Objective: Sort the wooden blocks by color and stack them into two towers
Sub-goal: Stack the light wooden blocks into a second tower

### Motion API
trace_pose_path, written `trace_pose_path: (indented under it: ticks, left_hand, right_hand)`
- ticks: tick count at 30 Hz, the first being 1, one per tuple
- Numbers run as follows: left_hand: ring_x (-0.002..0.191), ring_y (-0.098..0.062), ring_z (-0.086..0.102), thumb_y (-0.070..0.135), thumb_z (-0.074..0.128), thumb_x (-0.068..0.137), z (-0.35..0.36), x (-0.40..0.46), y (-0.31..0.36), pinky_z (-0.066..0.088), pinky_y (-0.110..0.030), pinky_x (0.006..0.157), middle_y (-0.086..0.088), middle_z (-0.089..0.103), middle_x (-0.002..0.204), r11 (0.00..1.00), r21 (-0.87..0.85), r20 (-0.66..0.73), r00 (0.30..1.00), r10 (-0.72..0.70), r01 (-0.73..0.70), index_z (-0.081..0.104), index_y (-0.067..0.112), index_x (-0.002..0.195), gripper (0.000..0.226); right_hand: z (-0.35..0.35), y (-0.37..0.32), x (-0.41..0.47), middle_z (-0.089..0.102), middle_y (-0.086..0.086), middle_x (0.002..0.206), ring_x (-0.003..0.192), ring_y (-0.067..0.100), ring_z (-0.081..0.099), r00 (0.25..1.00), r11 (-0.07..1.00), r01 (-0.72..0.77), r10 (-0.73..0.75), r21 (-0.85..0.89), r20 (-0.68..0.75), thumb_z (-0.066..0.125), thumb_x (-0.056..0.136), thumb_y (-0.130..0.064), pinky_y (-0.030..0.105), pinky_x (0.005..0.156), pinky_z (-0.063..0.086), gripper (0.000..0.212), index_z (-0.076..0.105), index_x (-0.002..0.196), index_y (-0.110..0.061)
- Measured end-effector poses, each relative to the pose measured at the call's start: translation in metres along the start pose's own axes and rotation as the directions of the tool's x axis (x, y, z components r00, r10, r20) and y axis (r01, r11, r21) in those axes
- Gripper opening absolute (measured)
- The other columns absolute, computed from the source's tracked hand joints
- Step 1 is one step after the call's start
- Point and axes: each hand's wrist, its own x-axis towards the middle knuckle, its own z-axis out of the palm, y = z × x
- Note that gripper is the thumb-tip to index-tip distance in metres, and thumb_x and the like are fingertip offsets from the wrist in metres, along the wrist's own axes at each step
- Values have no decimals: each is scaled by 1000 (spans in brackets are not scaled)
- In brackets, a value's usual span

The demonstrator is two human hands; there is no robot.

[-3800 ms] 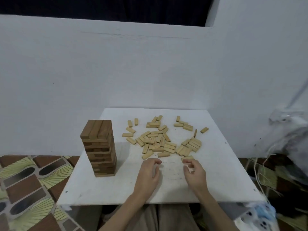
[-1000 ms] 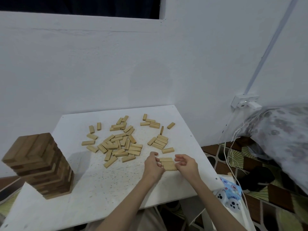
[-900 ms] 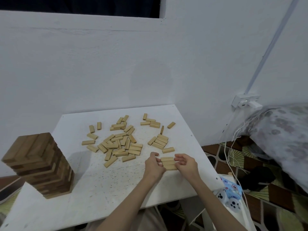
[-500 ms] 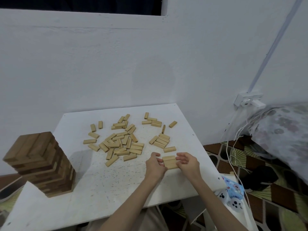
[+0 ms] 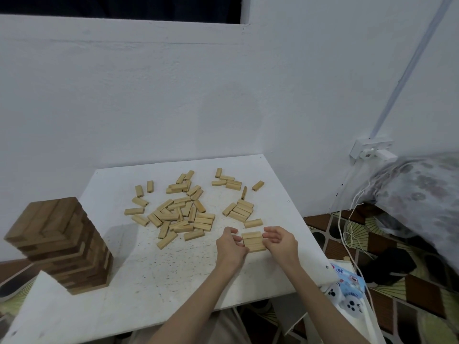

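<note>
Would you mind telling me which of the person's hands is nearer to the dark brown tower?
Left. The left hand lies on the tower's side of the row of light blocks, though well clear of the dark brown tower; the right hand sits beyond that row.

Left hand point(image 5: 229, 247), right hand point(image 5: 282, 243): bare, no gloves, rings or watch visible. Forearms uncovered, no sleeves in view. Beige trousers point(image 5: 223, 328) below table edge.

The dark tower point(image 5: 62, 244) is brown wood with a matt, grained face. Right of it, the loose blocks point(image 5: 173, 214) are pale, smooth, unvarnished wood. The table point(image 5: 149, 269) beneath is a white matt board, speckled with small dark marks.
</note>
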Motion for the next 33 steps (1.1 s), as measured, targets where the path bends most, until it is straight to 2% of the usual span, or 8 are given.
trace_pose_path:
  ticks: [9, 13, 24, 33]
  left_hand:
    - [61, -3, 49, -10, 70, 73, 0, -2, 2, 41, -3, 50, 2, 52, 77, 1000, -3, 6, 1000, -11, 11, 51, 3, 112, 45]
    - [62, -2, 50, -9, 70, 73, 0, -3, 3, 40, -2, 49, 1, 53, 79, 1000, -9, -4, 1000, -12, 12, 51, 3, 112, 45]
    - [61, -3, 51, -10, 68, 73, 1, -4, 2, 40, -3, 49, 1, 54, 78, 999, -35, -19, 1000, -23, 23, 51, 3, 109, 43]
    - [63, -4, 53, -7, 70, 72, 1, -3, 2, 40, -5, 49, 3, 56, 75, 999, -29, -36, 999, -32, 31, 52, 6, 106, 41]
  right_hand:
    - [1, 0, 4, 67, -1, 78, 74, 11, 63, 1000, 1000, -13, 13, 9, -3, 61, 78, 10, 11, 64, 51, 26, 67, 93, -10]
    - [1, -1, 3, 67, -2, 80, 76, 9, 63, 1000, 1000, -11, 11, -1, -3, 63, 80, 8, 12, 65, 51, 25, 66, 91, -14]
    - [-1, -1, 3, 67, 0, 81, 77, 9, 63, 1000, 1000, -22, 22, 5, 12, 66, 79, 7, 17, 72, 51, 24, 66, 93, -12]
    - [-1, -1, 3, 67, -1, 80, 77, 9, 63, 1000, 1000, -12, 12, 4, 11, 66, 80, 6, 17, 72, 51, 22, 66, 94, -11]
